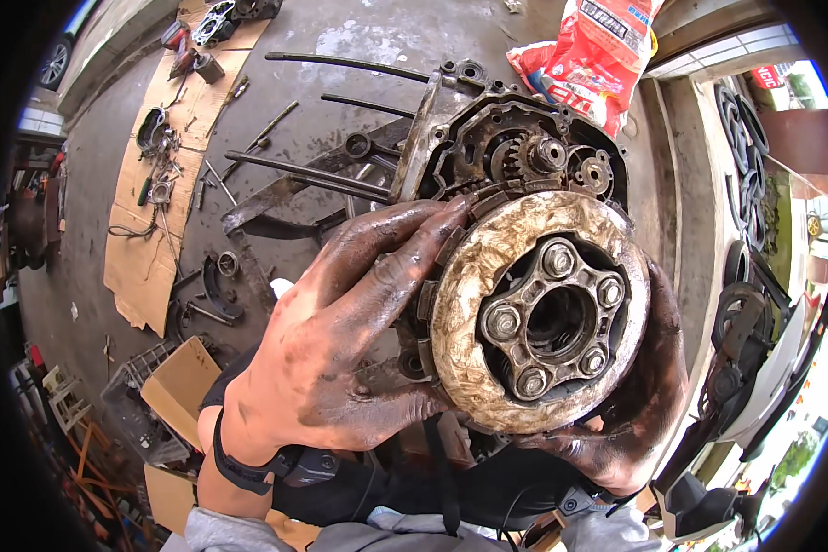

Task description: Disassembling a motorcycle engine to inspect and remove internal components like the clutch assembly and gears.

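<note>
A round clutch assembly (531,354) with a grease-smeared pale ring and a bolted star-shaped centre is held up close before me. Around its left edge are the blackened fingers of my left hand (340,322), thumb at the lower left. My right hand (649,396) is wrapped around the right and lower edge, its fingertips mostly hidden behind the clutch. Just beyond it stands an opened engine case (451,147), with a toothed gear (509,161) and shaft ends showing inside. Long studs (340,64) stick out from the case to the left. The clutch covers the lower part of the case.
A cardboard strip (133,267) on the floor at left carries several oily parts. A connecting rod (370,147) shows beside the case. Behind the case sits a red and white bag (598,60). Tyres (743,156) hang at right; a cardboard box (179,386) is at lower left.
</note>
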Available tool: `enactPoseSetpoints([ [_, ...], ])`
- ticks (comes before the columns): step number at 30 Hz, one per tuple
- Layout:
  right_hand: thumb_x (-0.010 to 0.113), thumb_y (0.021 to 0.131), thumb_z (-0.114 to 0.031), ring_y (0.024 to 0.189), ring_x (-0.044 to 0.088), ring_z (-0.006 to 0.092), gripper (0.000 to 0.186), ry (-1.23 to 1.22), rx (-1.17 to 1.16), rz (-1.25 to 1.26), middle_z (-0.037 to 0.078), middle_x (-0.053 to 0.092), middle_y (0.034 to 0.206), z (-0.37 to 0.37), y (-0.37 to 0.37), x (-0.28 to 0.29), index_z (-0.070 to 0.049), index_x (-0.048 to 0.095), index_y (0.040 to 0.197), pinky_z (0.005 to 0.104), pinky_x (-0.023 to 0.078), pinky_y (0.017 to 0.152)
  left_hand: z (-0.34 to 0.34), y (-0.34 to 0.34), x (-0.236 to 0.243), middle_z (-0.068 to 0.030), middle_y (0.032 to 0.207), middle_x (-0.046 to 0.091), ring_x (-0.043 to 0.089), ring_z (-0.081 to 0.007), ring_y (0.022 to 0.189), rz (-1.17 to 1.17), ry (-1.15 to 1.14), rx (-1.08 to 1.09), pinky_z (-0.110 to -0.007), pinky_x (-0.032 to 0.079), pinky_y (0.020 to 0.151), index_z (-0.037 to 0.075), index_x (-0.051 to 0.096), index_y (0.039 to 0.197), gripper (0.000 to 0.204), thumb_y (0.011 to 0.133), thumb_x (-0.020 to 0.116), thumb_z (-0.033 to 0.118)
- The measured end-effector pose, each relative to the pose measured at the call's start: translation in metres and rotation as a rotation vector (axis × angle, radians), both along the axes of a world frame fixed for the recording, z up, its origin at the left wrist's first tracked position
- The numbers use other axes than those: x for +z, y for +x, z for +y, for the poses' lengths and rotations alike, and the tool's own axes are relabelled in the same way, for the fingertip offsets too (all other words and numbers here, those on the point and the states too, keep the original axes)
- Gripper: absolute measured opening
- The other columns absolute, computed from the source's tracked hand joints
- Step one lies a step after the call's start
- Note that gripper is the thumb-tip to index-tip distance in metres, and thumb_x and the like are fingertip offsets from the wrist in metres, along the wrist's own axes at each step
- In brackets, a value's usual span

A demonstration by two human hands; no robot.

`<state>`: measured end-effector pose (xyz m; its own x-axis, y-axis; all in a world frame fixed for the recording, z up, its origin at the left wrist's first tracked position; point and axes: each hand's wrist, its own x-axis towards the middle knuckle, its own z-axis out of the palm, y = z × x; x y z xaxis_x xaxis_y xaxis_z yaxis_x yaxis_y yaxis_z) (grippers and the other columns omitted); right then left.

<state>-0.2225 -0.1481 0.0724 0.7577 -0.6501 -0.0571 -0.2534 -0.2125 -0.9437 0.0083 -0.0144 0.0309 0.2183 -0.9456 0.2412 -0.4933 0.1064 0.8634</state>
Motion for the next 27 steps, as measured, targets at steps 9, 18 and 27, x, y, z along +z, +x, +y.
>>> enactPoseSetpoints([
  [9,0.104,0.048,-0.030,0.132,0.054,0.0334,0.138,-0.167,-0.114,0.029,0.024,0.047,0.148,0.016,-0.005,-0.010,0.009,0.025,0.154,0.0455,0.047,0.111,0.011,0.003,0.013,-0.0220,0.136,0.062,0.065,-0.0400,0.120,-0.001,0.081,0.039,-0.039,0.052,0.100,0.005,0.057,0.141,0.081,0.067,0.088,0.022],
  [18,0.098,0.062,-0.038,0.131,0.055,0.0309,0.122,-0.011,-0.193,-0.025,0.025,0.051,0.146,0.019,-0.004,-0.006,0.014,0.032,0.150,0.0429,0.044,0.111,0.018,-0.009,-0.001,-0.0227,0.135,0.063,0.063,-0.0399,0.123,0.057,-0.058,0.113,-0.043,0.051,0.102,0.008,0.054,0.145,0.085,0.069,0.089,0.021],
  [27,0.085,0.074,-0.026,0.126,0.058,0.0421,0.077,-0.319,-0.184,0.108,0.028,0.058,0.136,0.023,-0.011,-0.003,0.007,0.055,0.137,0.0462,0.046,0.106,0.012,-0.001,-0.006,-0.0215,0.139,0.061,0.062,-0.0373,0.125,0.063,-0.127,0.054,-0.042,0.049,0.105,0.004,0.054,0.144,0.085,0.067,0.087,0.014],
])
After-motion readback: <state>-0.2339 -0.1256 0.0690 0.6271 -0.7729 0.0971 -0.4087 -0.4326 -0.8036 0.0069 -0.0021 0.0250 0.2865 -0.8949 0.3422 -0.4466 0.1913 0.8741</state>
